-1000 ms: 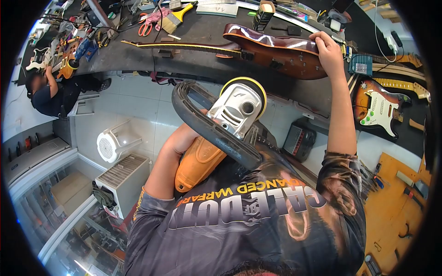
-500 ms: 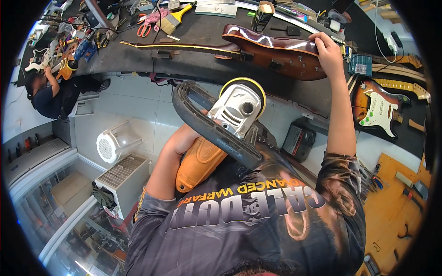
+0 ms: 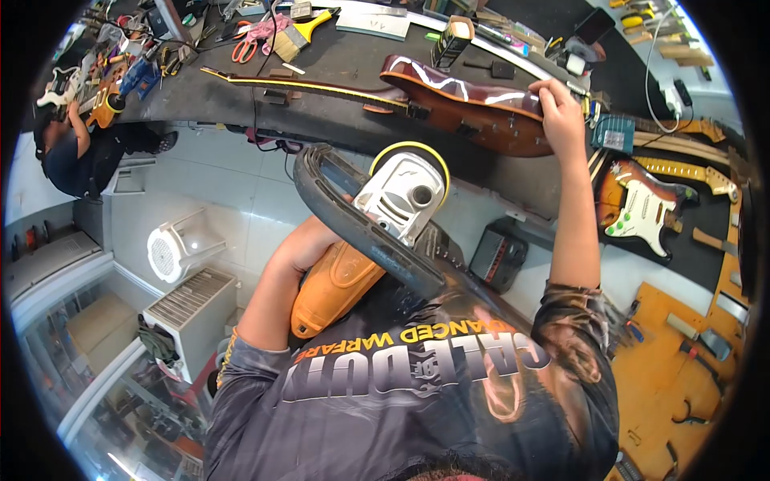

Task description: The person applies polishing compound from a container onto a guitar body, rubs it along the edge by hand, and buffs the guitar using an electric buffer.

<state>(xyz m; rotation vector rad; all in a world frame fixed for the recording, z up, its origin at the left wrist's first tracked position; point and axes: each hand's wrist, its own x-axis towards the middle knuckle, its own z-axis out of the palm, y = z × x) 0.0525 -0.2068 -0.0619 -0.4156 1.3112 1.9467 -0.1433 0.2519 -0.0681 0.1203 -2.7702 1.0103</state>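
My left hand (image 3: 311, 243) is wrapped round the orange-and-silver body of a power polisher (image 3: 341, 284), its fingers mostly behind the tool. The polisher lies against my shirt, its yellow-rimmed round pad up and its big black loop handle across the front. On the dark workbench (image 3: 212, 100), a brown sunburst electric guitar (image 3: 505, 128) rests tilted, its glossy edge up and its neck stretching left. My right hand (image 3: 563, 120) grips the right end of the guitar's body, fingers bent over the top edge.
Another sunburst guitar (image 3: 642, 208) with a white pickguard lies at the right. Scissors (image 3: 245, 48), a brush (image 3: 301, 38) and a small box (image 3: 453, 42) are on the bench. A co-worker (image 3: 68, 156) sits at the far left near a white stool (image 3: 180, 244).
The view has shifted, so the bench and guitar appear slightly lower and farther left. Both hands keep the same holds on the polisher and guitar.
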